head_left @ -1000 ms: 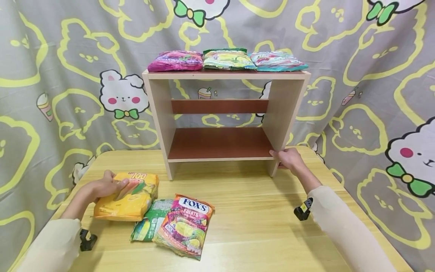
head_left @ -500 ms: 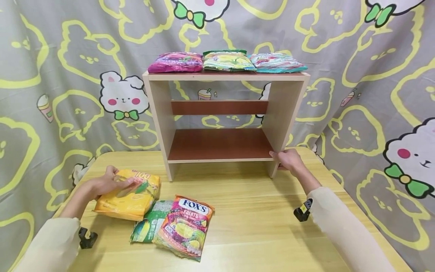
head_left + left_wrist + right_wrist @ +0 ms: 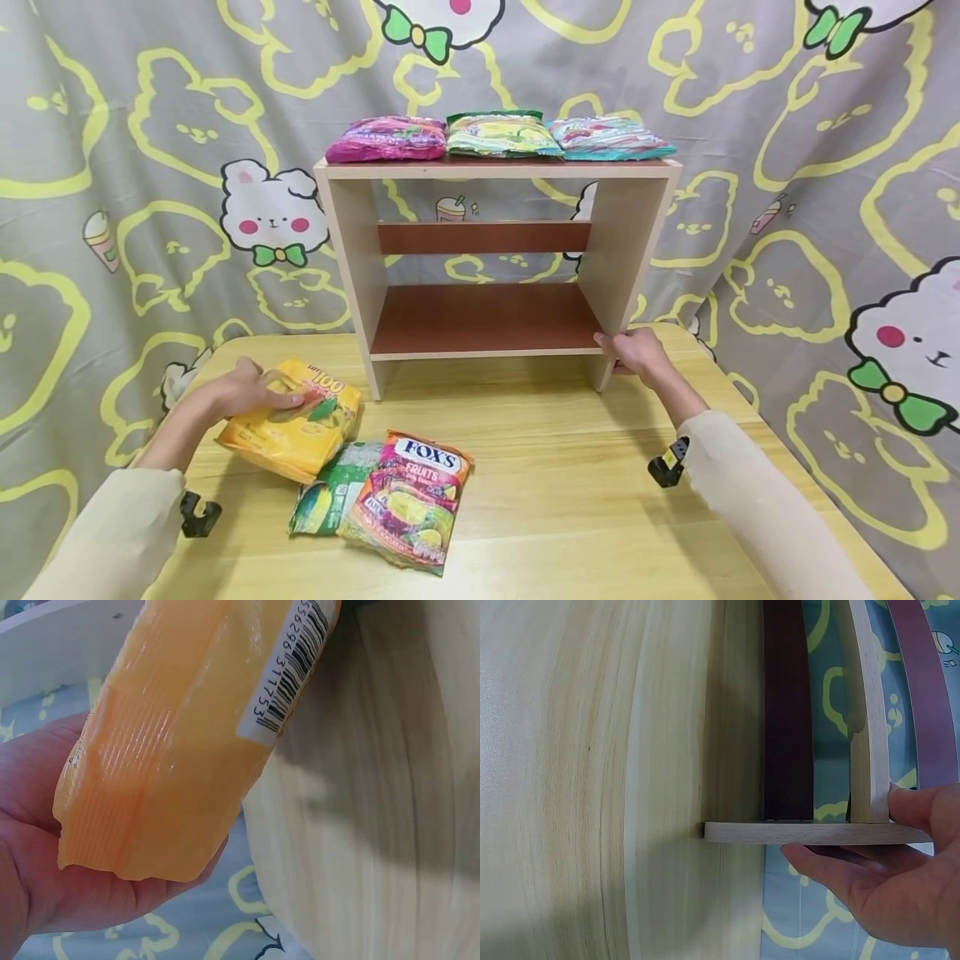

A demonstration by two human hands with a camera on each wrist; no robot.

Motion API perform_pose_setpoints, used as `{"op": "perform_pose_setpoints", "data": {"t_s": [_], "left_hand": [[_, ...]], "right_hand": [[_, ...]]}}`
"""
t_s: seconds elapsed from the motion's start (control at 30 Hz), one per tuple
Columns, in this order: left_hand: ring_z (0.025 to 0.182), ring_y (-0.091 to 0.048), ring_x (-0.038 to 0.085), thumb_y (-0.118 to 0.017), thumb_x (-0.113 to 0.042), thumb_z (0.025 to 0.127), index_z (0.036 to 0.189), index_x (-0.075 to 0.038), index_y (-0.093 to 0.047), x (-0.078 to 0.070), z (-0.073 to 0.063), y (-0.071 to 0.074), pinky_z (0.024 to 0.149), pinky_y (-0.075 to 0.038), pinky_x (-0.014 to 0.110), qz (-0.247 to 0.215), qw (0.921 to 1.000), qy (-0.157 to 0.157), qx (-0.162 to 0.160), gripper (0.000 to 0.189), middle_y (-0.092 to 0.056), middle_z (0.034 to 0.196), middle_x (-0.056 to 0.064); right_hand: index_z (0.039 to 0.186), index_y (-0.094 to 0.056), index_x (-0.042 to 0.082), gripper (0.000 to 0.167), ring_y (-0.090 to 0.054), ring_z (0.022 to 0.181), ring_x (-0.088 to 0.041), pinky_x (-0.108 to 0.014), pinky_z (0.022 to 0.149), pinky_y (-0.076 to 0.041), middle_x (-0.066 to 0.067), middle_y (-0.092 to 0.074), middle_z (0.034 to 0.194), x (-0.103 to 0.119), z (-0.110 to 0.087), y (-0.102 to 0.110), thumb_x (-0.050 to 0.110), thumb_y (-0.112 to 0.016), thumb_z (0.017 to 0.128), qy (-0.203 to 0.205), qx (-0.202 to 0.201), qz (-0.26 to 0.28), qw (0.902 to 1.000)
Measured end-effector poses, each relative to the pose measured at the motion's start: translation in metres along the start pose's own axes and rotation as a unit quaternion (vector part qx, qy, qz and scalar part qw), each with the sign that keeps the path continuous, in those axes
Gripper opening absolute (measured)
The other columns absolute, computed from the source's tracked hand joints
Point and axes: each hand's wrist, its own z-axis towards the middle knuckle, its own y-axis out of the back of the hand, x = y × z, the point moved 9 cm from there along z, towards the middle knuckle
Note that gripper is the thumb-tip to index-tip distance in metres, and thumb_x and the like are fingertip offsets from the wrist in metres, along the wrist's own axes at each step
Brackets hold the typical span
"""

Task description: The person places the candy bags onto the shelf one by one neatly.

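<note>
My left hand (image 3: 251, 392) grips a yellow candy bag (image 3: 311, 429) marked "100", thumb across its printed front. In the left wrist view the bag's orange-yellow back (image 3: 180, 757) and barcode show, with fingers behind it. On the right, my right hand (image 3: 637, 350) holds the side panel of a small wooden shelf (image 3: 487, 317), level with its lower board. The right wrist view has the thumb on the inner side and the fingers (image 3: 825, 874) along the outer side. A green bag (image 3: 337, 492) lies below the yellow one, partly under an orange and purple FOX'S bag (image 3: 412, 500).
On the shelf's top board lie a purple bag (image 3: 390, 137), a green-and-yellow bag (image 3: 502, 133) and a teal-and-white bag (image 3: 611, 137). The shelf stands toward the back of a light wooden table (image 3: 555, 492). A grey patterned curtain (image 3: 180, 275) hangs behind and at both sides.
My left hand has shifted the yellow bag to the right and slightly farther back, turning it clockwise. The right hand keeps its hold on the shelf, and the other bags lie as before.
</note>
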Motion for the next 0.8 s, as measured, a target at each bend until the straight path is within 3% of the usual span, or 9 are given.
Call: {"op": "perform_pose_setpoints", "data": {"t_s": [0.1,0.17,0.3,0.43,0.53,0.67,0.8], "left_hand": [[0.092,-0.052,0.033,-0.068,-0.063,0.088,0.135,0.027,-0.039,-0.001,0.001,0.003,0.078,-0.045,0.038,0.052,0.9986,0.008,0.007,0.105,-0.055,0.118,0.036],[0.088,-0.054,0.029,-0.068,-0.063,0.088,0.135,0.025,-0.044,-0.002,0.001,0.001,0.073,-0.043,0.034,0.056,0.9982,0.011,0.016,0.103,-0.06,0.113,0.03],[0.09,-0.055,0.03,-0.066,-0.063,0.09,0.139,0.026,-0.036,-0.001,0.001,-0.002,0.073,-0.046,0.035,0.044,0.9982,0.022,0.035,0.106,-0.056,0.12,0.036],[0.1,-0.054,0.037,-0.062,-0.065,0.092,0.144,0.025,-0.027,-0.003,-0.001,-0.002,0.081,-0.049,0.042,0.059,0.9973,0.017,0.04,0.11,-0.04,0.139,0.047],[0.098,-0.055,0.035,-0.062,-0.063,0.092,0.145,0.025,-0.026,-0.006,-0.003,0.0,0.078,-0.049,0.039,0.062,0.9975,0.009,0.032,0.109,-0.041,0.14,0.045],[0.087,-0.057,0.028,-0.067,-0.061,0.09,0.144,0.025,-0.029,-0.01,-0.004,0.003,0.068,-0.049,0.033,0.055,0.9984,0.002,0.014,0.108,-0.051,0.129,0.039],[0.087,-0.058,0.028,-0.07,-0.063,0.087,0.141,0.024,-0.036,-0.013,-0.005,0.008,0.066,-0.05,0.032,0.071,0.9973,0.0,-0.018,0.108,-0.055,0.125,0.038]], "right_hand": [[0.14,-0.048,-0.014,0.064,-0.057,0.128,-0.04,-0.049,0.103,-0.053,-0.03,-0.049,0.144,0.001,0.0,0.0,0.036,-0.057,0.101,-0.001,0.003,-0.003,1.0],[0.14,-0.047,-0.014,0.064,-0.057,0.129,-0.041,-0.049,0.104,-0.052,-0.03,-0.049,0.145,0.001,0.0,0.0,0.036,-0.057,0.101,0.0,0.005,-0.002,1.0],[0.14,-0.047,-0.015,0.065,-0.058,0.128,-0.041,-0.049,0.103,-0.053,-0.031,-0.049,0.144,0.001,0.0,0.0,0.037,-0.057,0.101,0.001,0.004,-0.003,1.0],[0.139,-0.049,-0.014,0.064,-0.059,0.126,-0.04,-0.048,0.102,-0.053,-0.031,-0.05,0.143,0.001,0.0,0.0,0.037,-0.057,0.101,0.003,0.002,-0.006,1.0],[0.139,-0.049,-0.014,0.064,-0.058,0.127,-0.04,-0.049,0.102,-0.053,-0.031,-0.05,0.144,0.001,-0.001,0.0,0.037,-0.056,0.101,0.004,0.004,-0.006,1.0],[0.141,-0.047,-0.014,0.065,-0.056,0.129,-0.041,-0.049,0.103,-0.053,-0.031,-0.048,0.146,0.001,-0.001,0.0,0.037,-0.056,0.102,0.003,0.005,-0.004,1.0],[0.143,-0.044,-0.014,0.067,-0.055,0.131,-0.042,-0.049,0.104,-0.052,-0.031,-0.047,0.146,0.001,-0.001,-0.001,0.037,-0.056,0.102,0.001,0.007,-0.001,1.0]]}}
